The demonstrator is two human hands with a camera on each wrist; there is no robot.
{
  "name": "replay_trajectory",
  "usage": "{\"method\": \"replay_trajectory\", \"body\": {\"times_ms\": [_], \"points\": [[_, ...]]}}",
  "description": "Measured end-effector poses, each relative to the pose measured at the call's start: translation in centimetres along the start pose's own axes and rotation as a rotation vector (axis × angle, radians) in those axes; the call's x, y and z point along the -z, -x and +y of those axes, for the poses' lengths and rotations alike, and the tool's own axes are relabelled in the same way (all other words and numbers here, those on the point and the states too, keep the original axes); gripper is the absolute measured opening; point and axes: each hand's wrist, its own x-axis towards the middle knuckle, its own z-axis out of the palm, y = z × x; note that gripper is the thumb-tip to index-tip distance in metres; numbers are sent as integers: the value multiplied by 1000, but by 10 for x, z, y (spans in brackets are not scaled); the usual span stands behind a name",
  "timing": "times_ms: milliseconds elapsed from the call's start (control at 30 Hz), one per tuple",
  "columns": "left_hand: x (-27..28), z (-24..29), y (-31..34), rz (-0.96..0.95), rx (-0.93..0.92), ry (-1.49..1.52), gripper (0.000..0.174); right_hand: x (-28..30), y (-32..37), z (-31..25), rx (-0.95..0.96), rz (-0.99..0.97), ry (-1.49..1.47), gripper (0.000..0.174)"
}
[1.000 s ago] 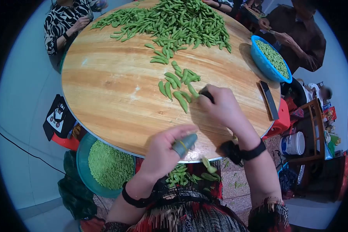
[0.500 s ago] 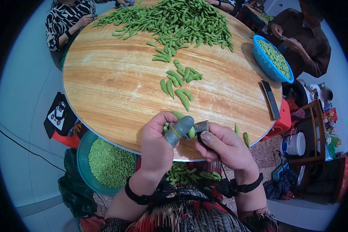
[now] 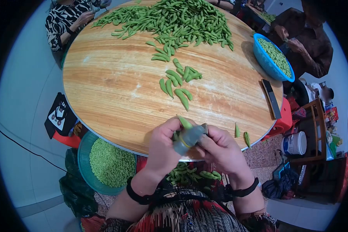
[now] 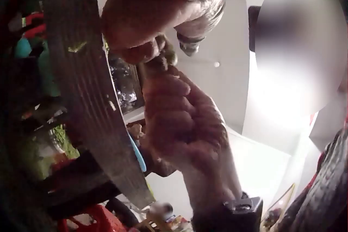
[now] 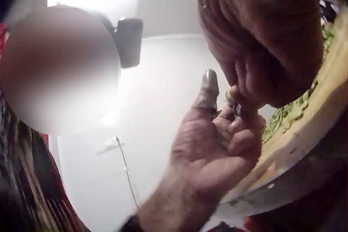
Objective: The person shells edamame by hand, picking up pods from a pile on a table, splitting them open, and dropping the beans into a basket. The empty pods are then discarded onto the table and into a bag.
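— Soybean pod up off the worktop, held right over the near edge, green tip poking out above both hands!

— What a grip. The left hand is curled round it, with a grey thumb guard laid across the pod. The right hand closes in from the other side, fingers bent and pinching the same pod.

— Why hold it there, would you say?

— My read is that anything dropped at that edge lands in the lap, where loose pods already lie. The teal basin of shelled beans sits low on the near left, within easy reach. The guard, I'd judge, spares the thumb.

— Supply is handy too. There's a small cluster mid-worktop, the big heap on the far side and two stray pods near right.

— Now the wrist views! The right wrist camera looks up from below. It shows the thumb guard standing upright and the fingertips of both hands meeting, which the head view hides behind knuckles.

— The left wrist camera gives the worktop's dark edge and the right hand from beneath. I can barely make out the pod there.

— And only the head view shows the heap, the basin and the blue basket far right.
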Motion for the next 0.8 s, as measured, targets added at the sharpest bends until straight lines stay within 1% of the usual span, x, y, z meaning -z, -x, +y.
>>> {"method": "replay_trajectory", "body": {"times_ms": [33,100,133,200,233,300,333,400,433,467,500,533,567,600,633,700,733,767,800], "points": [[-2,-3,-1,0,-1,-1,14,1,-4,8,1,-1,0,18],[-3,-12,-3,131,-159,-367,21,4,-12,22,356,201,495,18],[-2,-12,-3,131,-158,-367,21,5,-12,19,356,201,494,18],[-1,-12,-2,111,-18,-196,29,6,-12,8,123,166,211,18],[1,-10,-2,110,-16,-197,29,9,-12,8,123,167,210,18],[6,-8,-2,37,64,-107,37,16,-12,8,34,87,256,16],[8,-9,-3,38,65,-108,37,16,-16,9,33,85,255,16],[9,-15,-5,4,-173,-481,42,18,-23,9,403,371,379,14],[8,-15,-4,3,-171,-478,42,14,-17,-5,310,335,258,20],[7,-14,-2,-24,-184,-525,45,14,-18,-3,308,337,259,20],[6,-13,0,-53,-199,-574,49,13,-20,1,342,270,308,22],[5,-9,0,-55,-200,-574,49,11,-22,3,377,203,359,24],[5,-4,1,-78,-222,-563,53,7,-22,3,373,188,294,20],[5,0,2,-99,-244,-552,58,4,-21,1,372,187,296,20],[6,4,4,-94,-242,-551,58,1,-19,-2,378,191,323,18],[9,9,5,-146,-209,-609,53,-4,-19,3,382,196,345,17],[11,8,4,-146,-208,-609,53,-6,-20,8,391,220,247,16],[13,5,2,-195,-343,-701,52,-7,-21,11,401,245,149,16],[16,3,0,-244,-480,-790,51,-7,-19,8,402,246,149,16]]}}
